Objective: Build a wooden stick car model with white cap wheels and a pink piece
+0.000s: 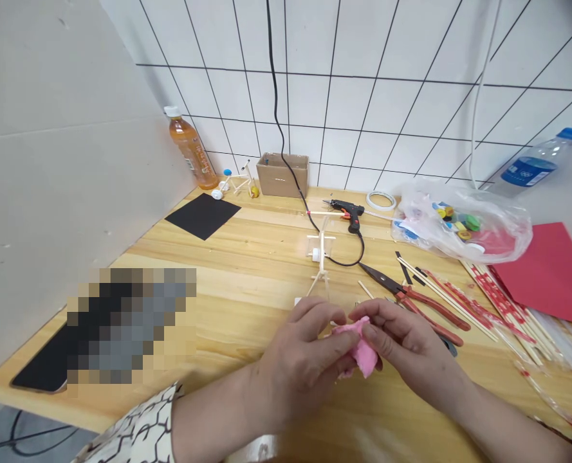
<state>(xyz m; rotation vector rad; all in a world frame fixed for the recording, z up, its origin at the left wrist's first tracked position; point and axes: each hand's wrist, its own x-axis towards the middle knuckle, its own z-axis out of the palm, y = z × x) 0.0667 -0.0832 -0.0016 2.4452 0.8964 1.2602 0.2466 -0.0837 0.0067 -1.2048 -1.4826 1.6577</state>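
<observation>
Pink lump (365,355), qty 1: soft-looking, irreg. shape, uneven surf., ragged edges; tapered end twd 6 o'clock. Loc.: approx. 5 o'clock of view ctr., held btwn L hand (299,359) & R hand (414,344).

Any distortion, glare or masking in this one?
Head view: lines on the tiled wall fan outward, suggesting wide-angle distortion; head view: pixelation covers part of the black phone; head view: pale sheen on the wooden tabletop below the pink material; head view: dark top-right corner.
</observation>
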